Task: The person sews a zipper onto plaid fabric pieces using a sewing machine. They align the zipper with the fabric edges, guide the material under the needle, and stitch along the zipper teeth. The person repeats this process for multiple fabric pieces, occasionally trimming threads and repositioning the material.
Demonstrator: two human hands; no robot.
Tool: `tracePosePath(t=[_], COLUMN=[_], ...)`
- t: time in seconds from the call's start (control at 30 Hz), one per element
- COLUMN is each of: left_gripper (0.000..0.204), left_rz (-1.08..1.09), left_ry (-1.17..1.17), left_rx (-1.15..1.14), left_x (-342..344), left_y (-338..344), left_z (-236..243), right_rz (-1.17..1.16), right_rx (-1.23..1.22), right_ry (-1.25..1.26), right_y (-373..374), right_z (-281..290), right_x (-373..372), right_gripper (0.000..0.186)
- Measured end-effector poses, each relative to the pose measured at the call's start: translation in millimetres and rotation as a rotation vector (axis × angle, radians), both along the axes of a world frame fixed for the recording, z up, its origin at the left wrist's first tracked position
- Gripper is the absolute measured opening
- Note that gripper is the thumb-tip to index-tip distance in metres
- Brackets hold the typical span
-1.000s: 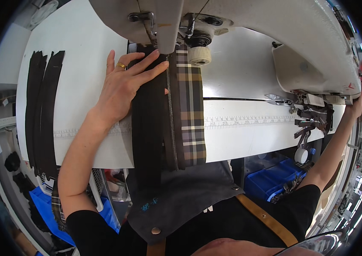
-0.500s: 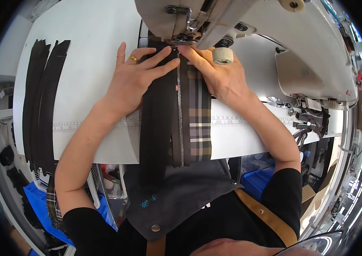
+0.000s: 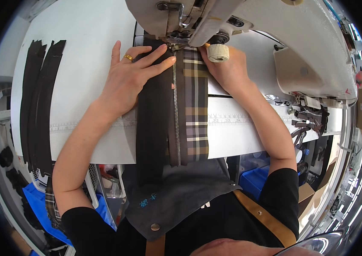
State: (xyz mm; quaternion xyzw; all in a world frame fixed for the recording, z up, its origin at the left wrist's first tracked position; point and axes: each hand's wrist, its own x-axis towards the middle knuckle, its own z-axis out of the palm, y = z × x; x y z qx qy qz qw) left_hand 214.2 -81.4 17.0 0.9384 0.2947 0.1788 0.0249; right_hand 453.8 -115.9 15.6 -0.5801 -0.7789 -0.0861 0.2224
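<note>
A metal-toothed zipper [image 3: 176, 115] on dark tape runs lengthwise beneath the presser foot [image 3: 174, 46] of a sewing machine [image 3: 275, 25]. To its left lies a black fabric strip [image 3: 151, 128]; on its right is brown, black and white plaid fabric [image 3: 196, 113]. My left hand [image 3: 125, 83], with a ring on one finger, rests spread over the black fabric, its fingertips beside the foot. My right hand [image 3: 230, 72] is at the plaid fabric's right edge, near the foot. A white knob [image 3: 218, 53] and the machine hide most of its fingers.
Loose dark zipper strips [image 3: 40, 106] lie at the table's left. A ruler scale [image 3: 232, 119] crosses the white tabletop [image 3: 83, 145]. Dark scraps [image 3: 309, 119] sit at the right. Below the table edge are blue bins [image 3: 251, 181] and a grey apron [image 3: 176, 187].
My right hand has shifted off the zipper to the plaid fabric's right edge, uncovering the plaid near the foot. My left hand stays spread on the black fabric. The whole view has shifted slightly.
</note>
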Motion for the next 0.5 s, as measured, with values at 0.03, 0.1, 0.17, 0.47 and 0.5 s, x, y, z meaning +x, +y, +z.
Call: tracePosePath(t=[0.03,0.1,0.17,0.47,0.5], left_gripper=[0.051,0.051,0.051,0.051,0.051], left_rz=[-0.002,-0.005,-0.009,-0.012,-0.013], left_ry=[-0.002,-0.006,-0.008,-0.006,-0.004], left_rx=[-0.004,-0.009,-0.013,0.001,0.004], left_x=[0.2,-0.3,-0.2,0.5,0.6], left_y=[-0.3,-0.1,0.0,0.2,0.4], left_z=[-0.3,-0.7,-0.2,-1.1,-0.9], right_rz=[-0.017,0.009,0.026,0.02,0.002], right_rx=[-0.023,0.017,0.03,0.013,0.002], right_ry=[0.003,0.079,0.134,0.015,0.01], right_y=[0.2,-1.7,-3.3,-1.8,0.3], right_z=[-0.8,-0.8,0.3,1.0,0.7], right_x=[1.8,7.8,13.2,5.1,3.9], right_gripper=[0.012,0.013,0.014,0.013,0.013])
